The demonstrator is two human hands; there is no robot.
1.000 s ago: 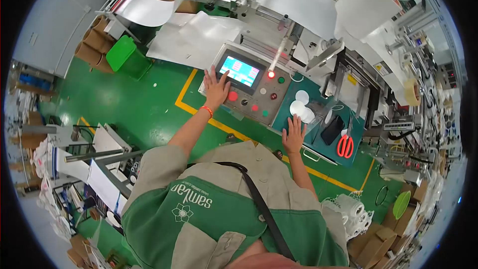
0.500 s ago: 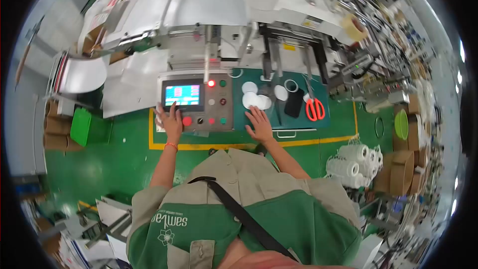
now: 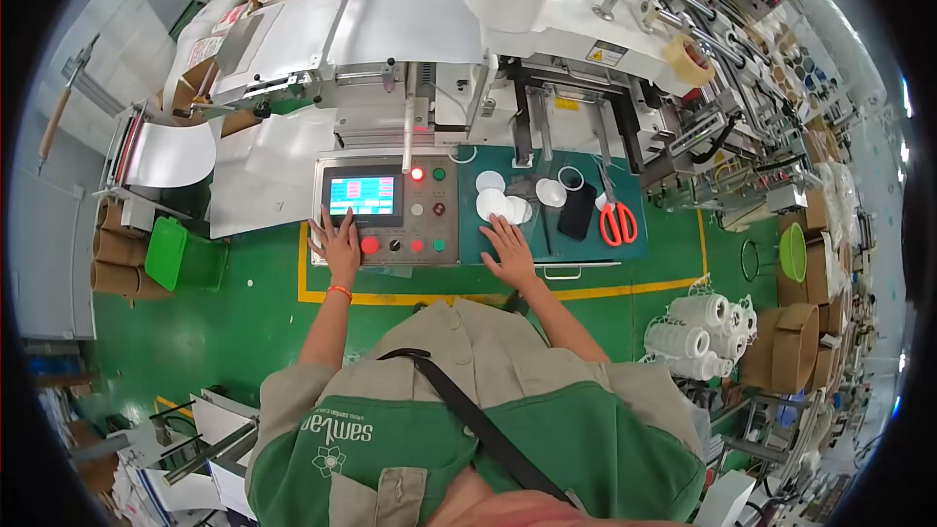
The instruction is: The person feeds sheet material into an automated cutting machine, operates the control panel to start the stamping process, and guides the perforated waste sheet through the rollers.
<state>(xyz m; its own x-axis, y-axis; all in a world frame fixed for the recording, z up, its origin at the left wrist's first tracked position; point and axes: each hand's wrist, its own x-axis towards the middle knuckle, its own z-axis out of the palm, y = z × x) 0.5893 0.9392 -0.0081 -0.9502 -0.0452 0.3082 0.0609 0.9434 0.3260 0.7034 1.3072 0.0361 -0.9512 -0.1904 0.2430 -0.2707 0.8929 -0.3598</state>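
Observation:
My left hand is open at the lower edge of the control panel's touchscreen, with a finger reaching onto the lit display. An orange band circles that wrist. Buttons sit around the screen, among them a red push button beside my left hand and a glowing red lamp. My right hand lies open on the green work mat, fingertips at the edge of several white round discs. Right of the discs are a black phone and red-handled scissors.
A machine with a white sheet running across it stands behind the panel. A roll of tape sits at the upper right. On the green floor are a green bin, white rolls and a cardboard box.
The touchscreen shows a different page layout. The whole view has shifted slightly, and both hands stay in nearly the same places.

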